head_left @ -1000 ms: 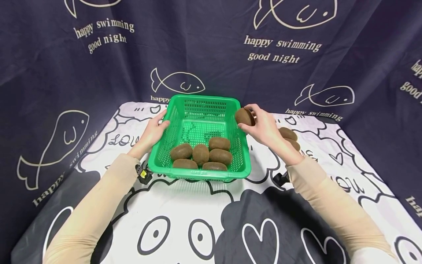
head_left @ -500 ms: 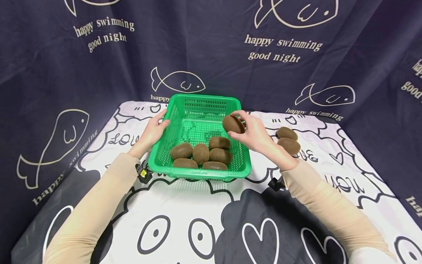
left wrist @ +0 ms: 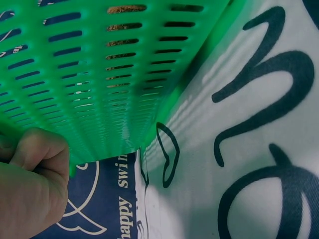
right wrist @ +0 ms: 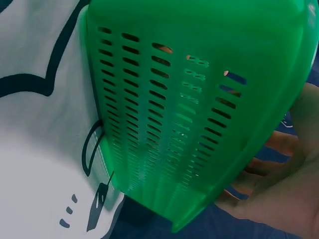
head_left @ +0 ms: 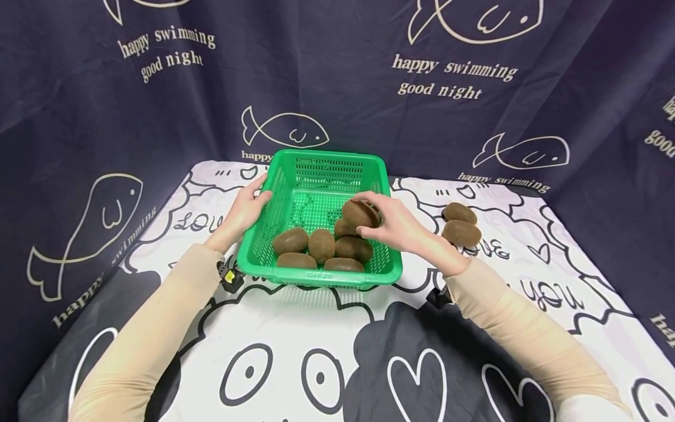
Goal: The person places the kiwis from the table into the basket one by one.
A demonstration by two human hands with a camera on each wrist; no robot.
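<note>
In the head view, a green plastic basket (head_left: 316, 276) with slotted walls stands on the table. My left hand (head_left: 245, 210) grips its left rim, and the left wrist view shows those fingers (left wrist: 42, 149) curled at the rim. Between thumb and fingers, my right hand (head_left: 394, 224) holds a brown kiwi (head_left: 360, 214) inside the basket's right side, just above other kiwis. Several kiwis (head_left: 321, 245) lie in the near half of the basket. From the right wrist, the basket wall (right wrist: 164, 114) hides the held kiwi, and part of the hand shows beyond the rim.
Two more kiwis (head_left: 461, 234) lie together on the table to the right of the basket, near my right forearm. The white cloth (head_left: 274, 328) has black drawings. A dark blue curtain (head_left: 358, 76) with fish prints hangs behind and at the sides.
My right hand has carried the kiwi from the basket's right rim leftward and down, over the kiwis inside. The two kiwis on the table have come into fuller view. My left hand stays put.
</note>
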